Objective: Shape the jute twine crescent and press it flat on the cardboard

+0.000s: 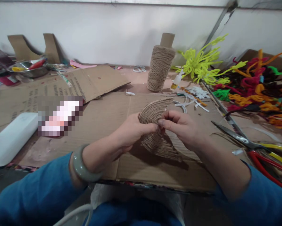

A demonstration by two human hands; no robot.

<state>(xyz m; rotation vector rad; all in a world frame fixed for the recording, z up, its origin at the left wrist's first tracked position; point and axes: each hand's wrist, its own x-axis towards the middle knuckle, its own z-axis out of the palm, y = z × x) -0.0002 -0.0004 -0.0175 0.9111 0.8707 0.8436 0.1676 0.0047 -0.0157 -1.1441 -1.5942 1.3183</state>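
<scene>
A fan-shaped piece of coiled jute twine [155, 144], its rows laid side by side in curves, is held above the cardboard. My left hand [131, 130] grips its left side, thumb on top and the other fingers underneath. At the inner edge, my right hand [181, 125] pinches with thumb and forefinger, close to my left thumb tip. Whether those fingertips hold the twine's edge or something smaller is hidden. Behind the piece stands a large spool of jute twine [161, 67] on a cardboard tube.
Red-handled scissors [246, 142] lie at the right, near colourful pipe-cleaner flowers [258, 84]. A small glue bottle [176, 80] stands beside the spool. At the left are a white device [16, 138], a blurred-out phone-like object [62, 116] and a metal bowl [31, 70]. Cardboard [103, 116] covers the table.
</scene>
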